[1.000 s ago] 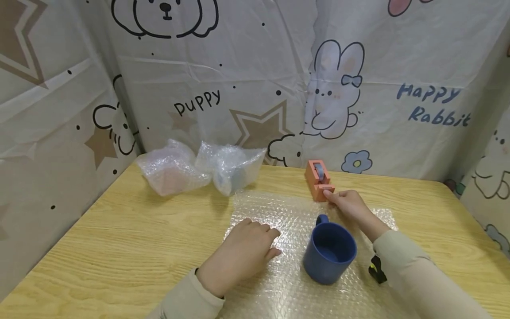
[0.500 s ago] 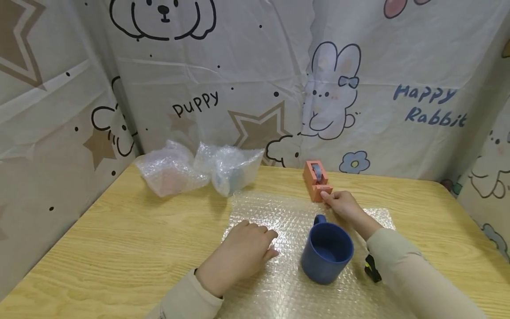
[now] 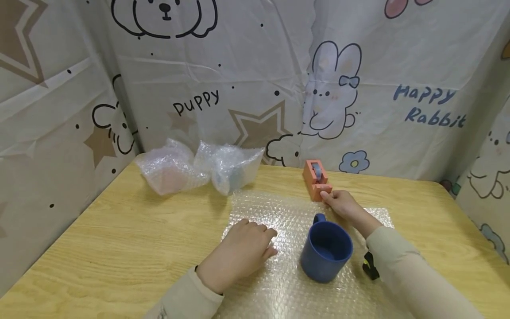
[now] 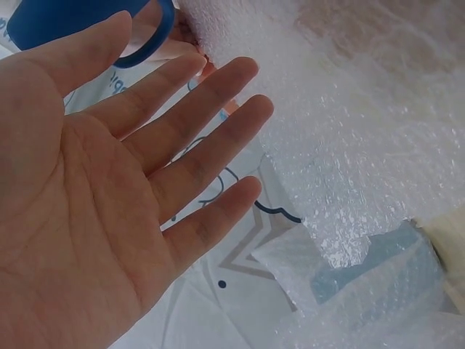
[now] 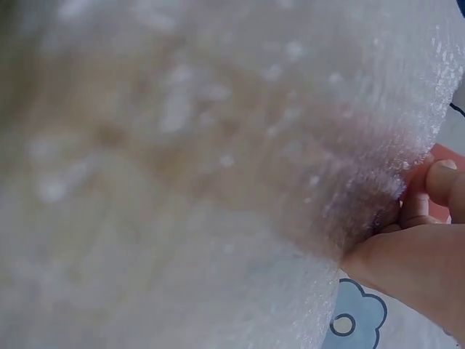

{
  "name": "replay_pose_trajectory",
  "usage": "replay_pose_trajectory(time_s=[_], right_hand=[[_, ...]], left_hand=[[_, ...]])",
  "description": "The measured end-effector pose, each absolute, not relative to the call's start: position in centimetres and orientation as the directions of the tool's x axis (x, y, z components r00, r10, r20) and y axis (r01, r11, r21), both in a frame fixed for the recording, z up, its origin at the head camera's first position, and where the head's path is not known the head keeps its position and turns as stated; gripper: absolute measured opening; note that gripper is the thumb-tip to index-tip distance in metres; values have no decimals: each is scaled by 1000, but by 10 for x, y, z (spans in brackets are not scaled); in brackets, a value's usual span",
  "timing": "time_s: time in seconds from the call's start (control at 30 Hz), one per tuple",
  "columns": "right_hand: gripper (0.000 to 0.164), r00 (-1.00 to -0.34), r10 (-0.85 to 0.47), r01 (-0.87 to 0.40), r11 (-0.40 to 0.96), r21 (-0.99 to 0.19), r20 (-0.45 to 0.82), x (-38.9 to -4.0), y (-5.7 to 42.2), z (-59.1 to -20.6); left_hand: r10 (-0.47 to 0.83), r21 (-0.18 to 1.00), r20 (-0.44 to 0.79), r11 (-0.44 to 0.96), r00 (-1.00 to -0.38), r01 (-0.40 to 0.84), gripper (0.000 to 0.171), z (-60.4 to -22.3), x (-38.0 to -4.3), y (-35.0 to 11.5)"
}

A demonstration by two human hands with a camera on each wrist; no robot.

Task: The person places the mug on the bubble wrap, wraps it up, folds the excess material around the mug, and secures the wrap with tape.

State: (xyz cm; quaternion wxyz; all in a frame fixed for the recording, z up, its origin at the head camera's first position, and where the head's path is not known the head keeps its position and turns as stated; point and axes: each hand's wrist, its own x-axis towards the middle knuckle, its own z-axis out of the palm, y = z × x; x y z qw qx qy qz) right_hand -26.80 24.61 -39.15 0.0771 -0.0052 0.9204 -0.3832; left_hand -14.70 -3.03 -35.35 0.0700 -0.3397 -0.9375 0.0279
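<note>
A dark blue mug (image 3: 326,251) stands upright on a sheet of bubble wrap (image 3: 275,292), its handle toward the far side. My left hand (image 3: 241,254) is to the left of the mug, over the wrap. In the left wrist view, the left hand (image 4: 131,174) has its palm bare and fingers spread. Beyond the mug, my right hand (image 3: 348,208) holds the near end of an orange tape dispenser (image 3: 316,180), thumb against its front. The right wrist view has the right hand (image 5: 414,247) with curled fingers, partly hidden by the wrap; any strip of tape there cannot be made out.
Two bubble-wrapped bundles, one pinkish (image 3: 171,170) and one bluish (image 3: 231,170), sit at the back left. A small black and yellow object (image 3: 370,266) lies by my right sleeve. A printed cloth (image 3: 255,66) hangs behind the wooden table (image 3: 131,248).
The view has shifted very slightly. Both hands, the mug and the tape dispenser keep their places.
</note>
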Motion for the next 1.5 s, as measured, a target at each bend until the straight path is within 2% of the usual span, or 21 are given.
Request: replay_pose_trajectory(time_s=[0.57, 1.0, 1.27, 1.5], right_hand=[[39, -983, -61, 83, 686, -723, -171, -272, 247, -393], [42, -987, -98, 23, 703, -711, -129, -270, 246, -394], [35, -968, -127, 61, 714, -697, -215, -269, 252, -384], [45, -957, -108, 108, 727, -678, -269, -268, 263, -374]], left_hand=[[636, -80, 83, 771, -767, 631, 33, -352, -149, -30], [642, -70, 116, 767, -758, 638, 28, -352, -148, -33], [658, -87, 174, 751, -732, 654, 25, -352, -147, -35], [649, -63, 155, 759, -745, 648, 26, -351, -148, -36]])
